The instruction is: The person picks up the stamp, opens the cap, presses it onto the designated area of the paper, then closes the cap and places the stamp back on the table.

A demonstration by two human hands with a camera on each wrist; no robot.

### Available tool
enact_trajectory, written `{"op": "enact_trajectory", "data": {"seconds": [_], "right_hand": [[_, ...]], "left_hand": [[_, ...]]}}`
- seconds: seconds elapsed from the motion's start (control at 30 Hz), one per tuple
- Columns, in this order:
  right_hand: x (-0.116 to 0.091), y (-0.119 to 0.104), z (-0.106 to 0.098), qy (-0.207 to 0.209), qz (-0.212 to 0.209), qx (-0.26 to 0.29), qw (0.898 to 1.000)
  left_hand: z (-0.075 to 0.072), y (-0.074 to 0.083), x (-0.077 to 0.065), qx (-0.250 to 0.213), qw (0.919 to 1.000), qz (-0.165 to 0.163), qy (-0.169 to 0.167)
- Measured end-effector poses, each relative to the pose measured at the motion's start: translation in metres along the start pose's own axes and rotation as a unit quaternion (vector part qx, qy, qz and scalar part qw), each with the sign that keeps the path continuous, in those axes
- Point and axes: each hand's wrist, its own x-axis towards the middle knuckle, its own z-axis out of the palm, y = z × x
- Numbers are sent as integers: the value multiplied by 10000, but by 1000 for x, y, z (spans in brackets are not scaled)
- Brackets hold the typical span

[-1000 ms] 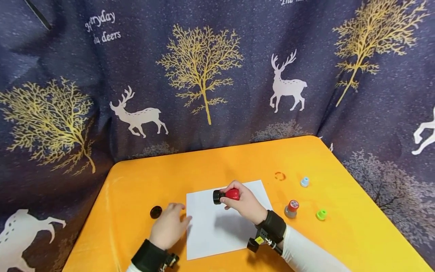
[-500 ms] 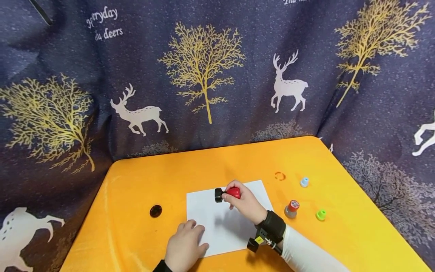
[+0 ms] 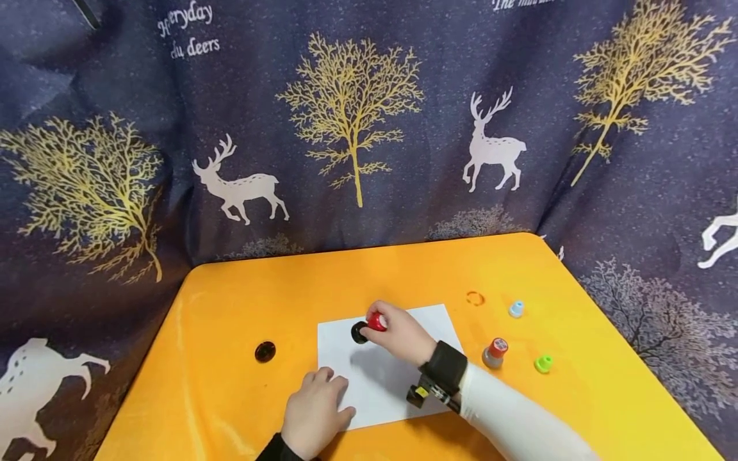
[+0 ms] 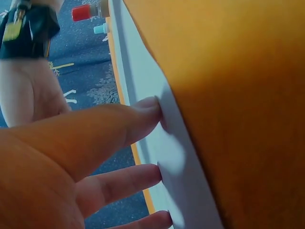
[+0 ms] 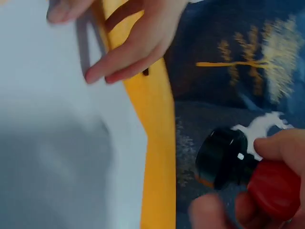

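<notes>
My right hand [image 3: 403,336] grips a stamp with a red knob handle and a round black base [image 5: 221,157]. It is held above a white sheet of paper [image 3: 432,317], and its shadow falls on the sheet. In the head view the black base points to the left and is tilted off the paper. My left hand [image 3: 317,410] rests at the sheet's near left corner. Its fingertips [image 4: 150,107] touch the paper, with the thumb and fingers spread. Left of the sheet, a round black cap [image 3: 265,351] lies on the yellow table.
Right of the sheet stands a red-topped grey stamp [image 3: 495,353]. Beyond it are a small green piece [image 3: 544,364] and a light blue one [image 3: 516,309]. A reddish ring mark [image 3: 475,298] shows on the yellow tabletop [image 3: 230,301]. A dark patterned curtain [image 3: 369,128] hangs behind.
My left hand has moved from beside the black cap to the right, onto the paper's near left corner. The stamp has tilted, its base turning downward, and shifted slightly left.
</notes>
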Motion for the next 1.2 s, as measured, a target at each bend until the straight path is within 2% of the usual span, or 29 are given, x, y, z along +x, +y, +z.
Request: {"op": "enact_trajectory", "data": {"seconds": [0.17,0.3,0.4,0.53,0.7,0.8,0.87,0.97,1.03,1.1,1.2], "right_hand": [[36,-13,21,-420,-174,-1180,9920],[57,-11,40,-737,-281,-1740,9816],[66,-8,49,-845,-224,-1970,9765],[74,-7,57,-867,-163,-2045,9749],[82,-13,71,-907,-378,-2270,9689],[85,-14,79,-780,-643,-2722,9569],[85,-15,84,-588,-826,-3156,9435],[85,-17,91,-253,-964,-3853,9174],[85,-19,93,-109,-940,-4091,9076],[85,-19,93,-102,-865,-4195,9036],[85,-22,91,-446,-662,-4052,9108]], "left_hand": [[-2,-1,-1,88,9999,19,133],[1,-2,-2,218,9988,183,396],[4,-2,-1,272,9977,289,551],[4,-2,-2,307,9968,333,654],[2,-7,-5,367,9969,251,655],[2,-7,-6,366,9962,283,740],[2,-7,-7,349,9958,303,788],[2,-7,-8,313,9954,321,852],[2,-8,-8,338,9951,334,872],[4,-8,-7,385,9944,370,908],[6,-9,-7,425,9942,382,907]]}}
